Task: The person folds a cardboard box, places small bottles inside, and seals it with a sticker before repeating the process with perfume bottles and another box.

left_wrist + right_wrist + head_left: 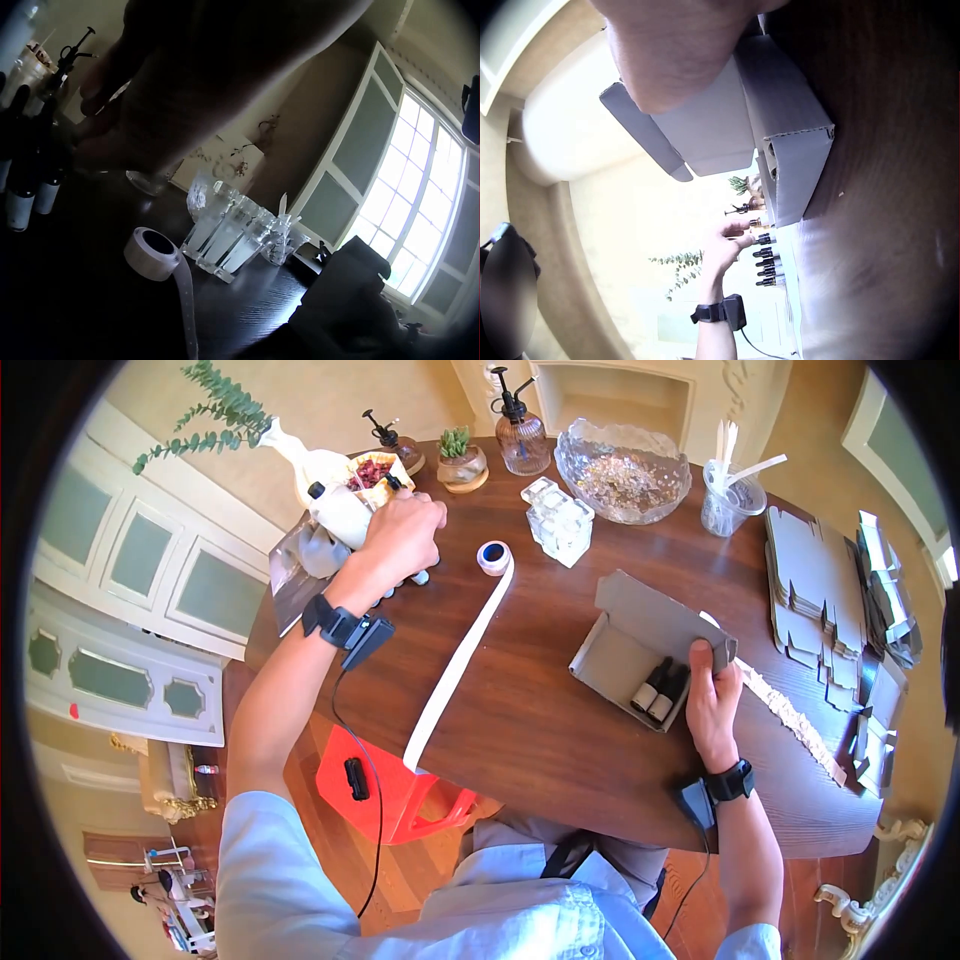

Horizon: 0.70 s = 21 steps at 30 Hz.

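My right hand (712,705) grips the edge of an open grey cardboard box (612,644), its thumb on the raised lid. Two small black-capped bottles (655,690) with white labels lie side by side in the box. At the back left, my left hand (400,535) reaches down among a group of small dark bottles (22,196). The right wrist view has its thumb and forefinger (739,225) right at the black dropper caps (765,253); I cannot tell whether they pinch one.
A tape roll (493,557) trails a white strip over the table's front edge. Behind are clear acrylic holders (558,525), a glass bowl (625,475), a spray bottle (524,445) and a succulent (455,445). Flat cardboard boxes (815,585) lie stacked at right. A red stool (345,780) stands below.
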### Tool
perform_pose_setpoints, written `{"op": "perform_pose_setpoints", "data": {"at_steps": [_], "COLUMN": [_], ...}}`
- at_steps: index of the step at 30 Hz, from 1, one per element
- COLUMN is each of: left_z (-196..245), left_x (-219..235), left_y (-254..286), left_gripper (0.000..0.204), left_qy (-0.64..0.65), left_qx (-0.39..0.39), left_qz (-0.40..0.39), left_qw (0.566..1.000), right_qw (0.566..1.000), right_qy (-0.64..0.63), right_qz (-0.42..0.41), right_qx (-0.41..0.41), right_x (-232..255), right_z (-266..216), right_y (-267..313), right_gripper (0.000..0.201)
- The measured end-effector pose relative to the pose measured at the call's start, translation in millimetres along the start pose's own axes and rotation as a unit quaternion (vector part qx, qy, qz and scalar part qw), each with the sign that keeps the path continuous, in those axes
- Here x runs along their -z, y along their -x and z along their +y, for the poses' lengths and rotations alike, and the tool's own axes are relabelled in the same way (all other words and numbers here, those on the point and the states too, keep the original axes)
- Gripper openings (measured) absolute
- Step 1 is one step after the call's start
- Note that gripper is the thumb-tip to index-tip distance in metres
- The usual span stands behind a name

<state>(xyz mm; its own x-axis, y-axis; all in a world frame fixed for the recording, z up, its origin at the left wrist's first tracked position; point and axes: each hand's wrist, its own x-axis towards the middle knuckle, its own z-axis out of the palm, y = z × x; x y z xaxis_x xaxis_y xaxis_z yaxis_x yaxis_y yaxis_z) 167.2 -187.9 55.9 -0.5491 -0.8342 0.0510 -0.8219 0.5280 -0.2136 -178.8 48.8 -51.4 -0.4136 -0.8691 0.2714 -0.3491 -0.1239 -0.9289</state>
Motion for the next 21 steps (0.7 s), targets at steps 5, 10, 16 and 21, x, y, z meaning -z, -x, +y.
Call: {"op": "perform_pose_setpoints", "data": {"at_steps": [5,10,16,21], "left_z": [43,144,231,253], "left_x": [46,72,19,9], "left_y": [21,52,21,4], "left_gripper": [0.017,0.007,0.035,0.041], "left_qy": [0.105,0.352,0.247,0.368], "left_qx": [-0.08,-0.136,-0.178,-0.163], "left_qz": [0.106,0.028,-0.088,-0.228], "left_qw": [0.986,0.926,0.948,0.886], "right_qw": [0.998,0.999,0.998,0.998], "right_qy": [-0.049,-0.044,-0.029,-0.055], "right_qz": [0.018,-0.012,-0.01,0.018], "right_qx": [0.037,0.027,0.048,-0.012], "right_x": [-5,0,1,3], "right_z": [5,2,-1,4], "right_y": [0,-3,-3,0], "right_gripper": [0.02,0.018,0.016,0.022]}}
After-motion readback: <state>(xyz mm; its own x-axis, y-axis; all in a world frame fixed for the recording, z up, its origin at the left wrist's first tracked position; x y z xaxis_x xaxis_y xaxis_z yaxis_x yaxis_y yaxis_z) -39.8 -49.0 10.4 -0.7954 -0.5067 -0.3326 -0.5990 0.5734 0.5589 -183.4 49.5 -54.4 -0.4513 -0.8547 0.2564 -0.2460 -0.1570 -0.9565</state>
